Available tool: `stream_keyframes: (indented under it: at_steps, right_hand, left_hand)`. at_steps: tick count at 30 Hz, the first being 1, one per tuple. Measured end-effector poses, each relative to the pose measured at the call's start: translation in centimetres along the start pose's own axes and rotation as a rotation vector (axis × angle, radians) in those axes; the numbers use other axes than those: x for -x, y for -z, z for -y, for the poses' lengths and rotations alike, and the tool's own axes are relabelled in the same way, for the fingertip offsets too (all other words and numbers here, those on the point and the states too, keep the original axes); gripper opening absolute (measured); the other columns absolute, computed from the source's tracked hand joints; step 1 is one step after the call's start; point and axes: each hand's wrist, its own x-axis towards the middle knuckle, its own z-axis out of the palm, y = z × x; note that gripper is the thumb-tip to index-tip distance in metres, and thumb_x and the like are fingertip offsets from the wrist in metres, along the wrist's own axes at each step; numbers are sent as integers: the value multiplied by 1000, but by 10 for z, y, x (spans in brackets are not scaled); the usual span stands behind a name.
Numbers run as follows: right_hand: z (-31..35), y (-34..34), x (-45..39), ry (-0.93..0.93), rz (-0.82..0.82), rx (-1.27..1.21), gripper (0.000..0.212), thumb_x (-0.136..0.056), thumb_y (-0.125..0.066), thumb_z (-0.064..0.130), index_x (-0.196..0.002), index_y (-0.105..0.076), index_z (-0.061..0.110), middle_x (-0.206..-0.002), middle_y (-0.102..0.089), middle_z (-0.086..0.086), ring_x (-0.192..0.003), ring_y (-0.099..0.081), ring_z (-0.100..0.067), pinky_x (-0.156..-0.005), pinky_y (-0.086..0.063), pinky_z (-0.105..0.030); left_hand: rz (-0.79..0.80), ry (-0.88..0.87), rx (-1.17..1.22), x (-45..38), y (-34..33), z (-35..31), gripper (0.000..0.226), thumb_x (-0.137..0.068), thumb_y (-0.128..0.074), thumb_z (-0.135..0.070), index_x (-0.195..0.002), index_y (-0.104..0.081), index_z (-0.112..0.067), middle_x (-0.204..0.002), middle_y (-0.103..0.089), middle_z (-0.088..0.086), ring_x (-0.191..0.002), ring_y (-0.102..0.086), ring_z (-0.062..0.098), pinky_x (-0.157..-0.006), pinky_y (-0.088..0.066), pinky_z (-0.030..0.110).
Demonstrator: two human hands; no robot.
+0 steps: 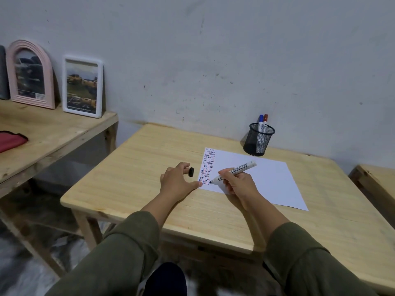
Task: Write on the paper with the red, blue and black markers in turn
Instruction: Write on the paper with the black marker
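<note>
A white sheet of paper (263, 178) lies on the wooden table (149, 167), with columns of short red, blue and black strokes down its left edge. My right hand (239, 183) grips an uncapped black marker (235, 170), its tip touching the paper's lower left corner. My left hand (177, 182) rests beside the sheet, thumb on the paper's corner, fingers pinching the black cap (190, 171). The blue marker (260, 122) and red marker (265, 122) stand capped in a black mesh cup (257, 144) behind the paper.
The table backs onto a scuffed grey wall. A lower wooden bench (53, 133) at left carries two picture frames (83, 86) and a red cloth (10, 142). Another wooden piece (378, 182) stands at the right edge.
</note>
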Motion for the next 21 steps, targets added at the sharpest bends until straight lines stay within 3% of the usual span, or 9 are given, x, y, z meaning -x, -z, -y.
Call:
stream_keyframes:
  at_steps: [8, 18, 21]
  right_hand:
    - [-1, 0, 0, 25, 6, 19, 9, -86, -64, 22, -84, -70, 16, -69, -60, -2, -57, -49, -10, -56, -41, -20]
    - [1, 0, 1, -4, 4, 54, 14, -84, -62, 19, -83, -68, 6, -71, -59, -4, -60, -49, -12, -55, -40, -21]
    - [2, 0, 4, 0, 6, 13, 11, -85, -62, 16, -83, -67, 7, -70, -58, -3, -59, -49, -10, -50, -41, -14]
  left_hand:
    - [0, 3, 6, 0, -1, 0, 74, -70, -75, -45, -133, -44, -23, -129, -61, -9, -127, -42, 18, -102, -28, 35]
    - [7, 6, 0, -1, 0, 0, 73, -70, -74, -45, -133, -44, -24, -129, -61, -9, -128, -41, 18, -102, -28, 34]
    - [12, 7, 4, 0, 0, 0, 71, -71, -74, -44, -133, -45, -25, -128, -61, -10, -128, -41, 17, -102, -27, 33]
